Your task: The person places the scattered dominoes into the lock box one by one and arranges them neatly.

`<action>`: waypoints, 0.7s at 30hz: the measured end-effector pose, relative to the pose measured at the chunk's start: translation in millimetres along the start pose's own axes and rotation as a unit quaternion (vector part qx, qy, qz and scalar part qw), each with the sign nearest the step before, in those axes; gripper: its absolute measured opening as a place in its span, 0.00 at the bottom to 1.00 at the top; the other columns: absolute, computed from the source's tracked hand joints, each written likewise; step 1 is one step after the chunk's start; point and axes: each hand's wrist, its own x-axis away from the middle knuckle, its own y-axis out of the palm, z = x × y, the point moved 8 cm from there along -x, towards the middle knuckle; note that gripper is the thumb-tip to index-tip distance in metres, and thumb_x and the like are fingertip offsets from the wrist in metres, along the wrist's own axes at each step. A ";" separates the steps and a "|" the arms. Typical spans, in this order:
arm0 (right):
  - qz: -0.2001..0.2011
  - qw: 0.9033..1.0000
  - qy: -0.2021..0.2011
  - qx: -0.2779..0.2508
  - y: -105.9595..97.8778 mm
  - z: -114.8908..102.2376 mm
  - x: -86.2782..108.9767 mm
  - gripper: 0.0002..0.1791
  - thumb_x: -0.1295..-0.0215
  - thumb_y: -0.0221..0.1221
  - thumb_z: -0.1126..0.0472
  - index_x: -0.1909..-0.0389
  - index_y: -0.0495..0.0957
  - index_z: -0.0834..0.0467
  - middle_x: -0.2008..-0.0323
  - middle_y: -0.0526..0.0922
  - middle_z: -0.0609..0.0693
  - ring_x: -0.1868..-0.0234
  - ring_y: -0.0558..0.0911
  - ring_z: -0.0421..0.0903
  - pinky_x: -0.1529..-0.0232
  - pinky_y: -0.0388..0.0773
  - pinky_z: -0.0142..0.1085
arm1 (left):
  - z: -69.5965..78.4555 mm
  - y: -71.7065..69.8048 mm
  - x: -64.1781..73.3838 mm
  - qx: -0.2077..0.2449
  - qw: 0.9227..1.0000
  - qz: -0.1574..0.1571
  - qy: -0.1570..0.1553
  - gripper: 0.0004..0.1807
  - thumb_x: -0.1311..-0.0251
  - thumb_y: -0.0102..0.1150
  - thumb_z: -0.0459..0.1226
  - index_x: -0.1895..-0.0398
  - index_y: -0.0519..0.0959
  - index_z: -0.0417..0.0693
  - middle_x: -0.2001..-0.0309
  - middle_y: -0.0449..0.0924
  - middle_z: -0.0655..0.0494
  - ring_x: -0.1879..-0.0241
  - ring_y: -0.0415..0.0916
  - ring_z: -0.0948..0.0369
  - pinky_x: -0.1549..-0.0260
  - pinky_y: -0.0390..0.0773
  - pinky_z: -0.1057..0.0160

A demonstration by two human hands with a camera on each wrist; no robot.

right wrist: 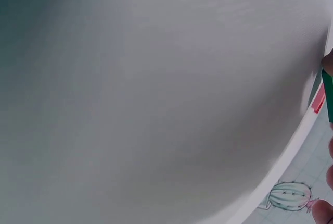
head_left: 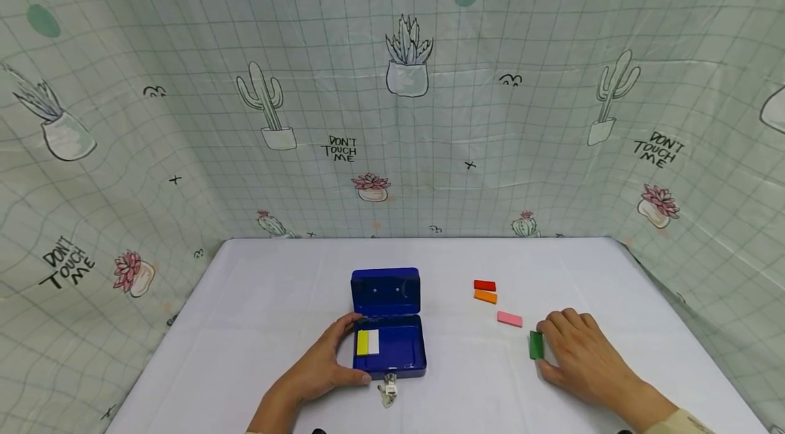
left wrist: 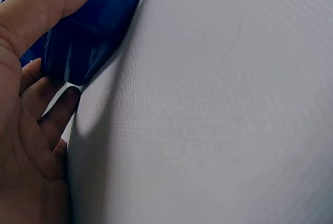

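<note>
A small blue metal cash box (head_left: 401, 373) stands on the table with its lid (head_left: 386, 292) raised at the back. My left hand (head_left: 325, 359) holds its left side, thumb at the front corner and fingers near the hinge; the left wrist view shows the box's blue corner (left wrist: 78, 47) between thumb and fingers. Inside, at the left, a yellow block (head_left: 362, 343) and a white block (head_left: 373, 341) lie side by side. To the right, my right hand (head_left: 579, 355) pinches a green block (head_left: 536, 345) by its ends, between thumb and fingers.
Between the box and my right hand lie a pink block (head_left: 510, 319), an orange block (head_left: 486, 296) and a red block (head_left: 484, 285). Keys (head_left: 388, 393) hang from the lock at the box's front. A patterned curtain (head_left: 429, 134) rises behind the white table (head_left: 276, 270).
</note>
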 end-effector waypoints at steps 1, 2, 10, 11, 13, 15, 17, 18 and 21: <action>-0.001 1.000 -0.001 0.000 1.0 -0.8 -1.5 0.26 0.53 0.75 0.45 0.58 0.78 0.55 0.62 0.76 0.45 0.58 0.72 0.47 0.58 0.68 0.44 | -0.5 0.3 0.0 0.001 1.000 -0.001 0.000 0.62 0.60 0.89 0.46 0.19 0.61 0.57 0.18 0.59 0.41 0.18 0.50 0.37 0.25 0.48 0.25; 0.001 1.000 -0.002 0.000 1.4 -1.7 -3.0 0.26 0.52 0.74 0.45 0.58 0.78 0.55 0.62 0.76 0.45 0.58 0.72 0.47 0.57 0.69 0.44 | -1.1 0.6 0.0 0.000 1.000 -0.001 -0.001 0.62 0.60 0.89 0.46 0.19 0.61 0.57 0.18 0.59 0.41 0.18 0.50 0.37 0.25 0.48 0.25; 0.009 0.999 -0.029 0.012 3.2 -9.2 -14.6 0.27 0.53 0.74 0.45 0.58 0.77 0.56 0.63 0.75 0.46 0.59 0.70 0.48 0.58 0.68 0.44 | -4.3 1.6 -1.1 -0.009 1.000 0.004 -0.008 0.62 0.61 0.89 0.48 0.20 0.62 0.60 0.18 0.59 0.43 0.18 0.51 0.37 0.26 0.50 0.24; 0.008 0.999 -0.032 0.013 3.9 -9.9 -15.9 0.27 0.53 0.74 0.45 0.58 0.77 0.56 0.63 0.75 0.46 0.59 0.70 0.48 0.58 0.68 0.44 | -4.5 1.5 -1.0 -0.009 1.000 0.004 -0.009 0.62 0.61 0.89 0.49 0.20 0.62 0.60 0.18 0.59 0.43 0.18 0.51 0.37 0.26 0.50 0.24; 0.008 0.999 -0.037 0.014 4.5 -11.5 -18.7 0.27 0.52 0.74 0.44 0.58 0.77 0.56 0.63 0.75 0.47 0.59 0.70 0.48 0.58 0.68 0.44 | -4.5 1.3 -1.0 -0.010 1.000 0.004 -0.011 0.62 0.61 0.89 0.49 0.20 0.62 0.60 0.18 0.59 0.44 0.18 0.51 0.37 0.26 0.50 0.24; 0.012 0.999 -0.042 0.015 4.8 -13.2 -21.8 0.27 0.52 0.74 0.44 0.58 0.77 0.57 0.63 0.75 0.47 0.59 0.71 0.49 0.58 0.68 0.44 | -4.0 1.0 -0.6 -0.011 1.000 0.004 -0.012 0.62 0.61 0.89 0.49 0.20 0.62 0.60 0.18 0.59 0.43 0.18 0.51 0.37 0.26 0.50 0.24; 0.014 0.999 -0.044 0.013 5.2 -14.9 -25.4 0.28 0.52 0.74 0.45 0.58 0.77 0.57 0.63 0.75 0.48 0.59 0.71 0.49 0.58 0.67 0.44 | -3.3 0.8 -0.4 -0.011 1.000 0.003 -0.012 0.62 0.60 0.88 0.49 0.19 0.61 0.60 0.18 0.58 0.43 0.18 0.50 0.37 0.26 0.50 0.24; 0.015 0.999 -0.045 0.012 5.6 -15.9 -27.3 0.28 0.53 0.74 0.45 0.57 0.77 0.57 0.63 0.75 0.48 0.59 0.71 0.49 0.58 0.67 0.44 | -2.6 0.6 -0.3 -0.010 1.000 0.003 -0.011 0.62 0.60 0.88 0.49 0.19 0.61 0.60 0.18 0.58 0.43 0.18 0.50 0.37 0.25 0.49 0.24; 0.018 0.999 -0.048 0.007 6.8 -19.4 -33.8 0.27 0.53 0.74 0.45 0.57 0.77 0.57 0.63 0.76 0.48 0.59 0.71 0.49 0.58 0.67 0.43 | -1.3 0.0 -0.2 -0.010 1.000 0.004 -0.008 0.62 0.60 0.88 0.48 0.19 0.61 0.59 0.18 0.59 0.43 0.18 0.50 0.37 0.25 0.49 0.25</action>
